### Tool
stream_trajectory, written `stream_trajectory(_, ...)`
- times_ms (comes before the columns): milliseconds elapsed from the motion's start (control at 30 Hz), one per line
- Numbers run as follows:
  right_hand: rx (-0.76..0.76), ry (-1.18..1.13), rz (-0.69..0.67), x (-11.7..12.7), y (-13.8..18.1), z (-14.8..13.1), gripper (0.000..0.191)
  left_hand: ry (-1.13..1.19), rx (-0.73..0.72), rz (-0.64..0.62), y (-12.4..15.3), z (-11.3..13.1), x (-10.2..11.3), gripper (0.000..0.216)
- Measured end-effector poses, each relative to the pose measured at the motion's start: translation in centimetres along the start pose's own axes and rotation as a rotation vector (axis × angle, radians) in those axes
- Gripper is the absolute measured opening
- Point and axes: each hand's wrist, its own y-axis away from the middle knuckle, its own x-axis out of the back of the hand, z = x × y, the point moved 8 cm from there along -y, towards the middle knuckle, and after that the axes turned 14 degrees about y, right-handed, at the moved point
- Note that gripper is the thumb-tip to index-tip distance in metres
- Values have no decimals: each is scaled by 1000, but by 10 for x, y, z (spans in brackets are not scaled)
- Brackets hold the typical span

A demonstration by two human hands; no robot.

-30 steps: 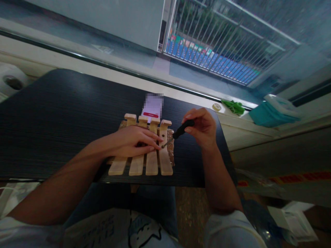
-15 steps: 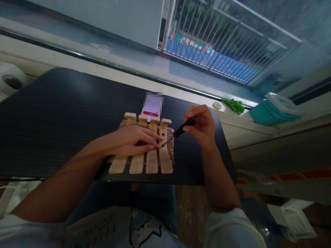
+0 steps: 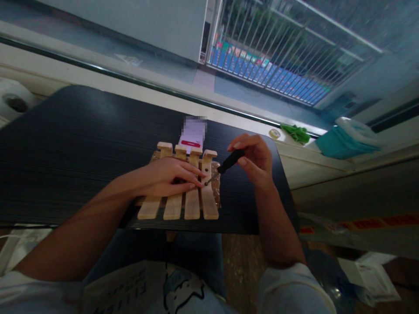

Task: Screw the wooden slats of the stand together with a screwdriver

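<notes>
Several pale wooden slats with hooked far ends stand side by side on the table. My left hand (image 3: 170, 176) lies over them, fingers stretched to the right and resting on the wood. Its fingertips are beside a dark screw head or hole (image 3: 206, 183) in the rightmost slat (image 3: 209, 203). My right hand (image 3: 253, 159) holds a screwdriver (image 3: 231, 161) by its black handle, between thumb and fingers. The shaft slants down to the left, its tip at that dark spot. Another dark hole shows higher on the same slat. Brown wrapped material (image 3: 215, 183) lies under the slats.
Behind the slats, a phone (image 3: 193, 133) with a lit screen lies on the black table (image 3: 98, 126). A tape roll (image 3: 274, 133), a green cloth (image 3: 296, 133) and a teal bin (image 3: 340, 141) are along the sill at right. A white roll (image 3: 15, 98) is far left.
My right fingers have shifted on the screwdriver handle, the forefinger now lifted more and the thumb further back. The left hand and slats have stayed put.
</notes>
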Motion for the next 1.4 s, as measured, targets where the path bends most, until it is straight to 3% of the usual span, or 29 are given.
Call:
stream_trajectory(100,-33,-61,-42,-1,2,-1,17,-6,1,0,0,-1,0,28)
stream_trajectory(367,-88,-96,-55,-3,4,1,22,7,-7,11,0,-3,-1,26)
stream_trajectory(667,-6,-22,34,3,0,4,25,-21,-2,15,0,-2,0,28)
stream_trajectory(900,67,-110,27,1,-3,-3,23,-29,16,10,1,-4,-1,28)
stream_trajectory(1400,10,-48,42,-2,-2,-3,33,-16,-4,22,1,-3,0,27)
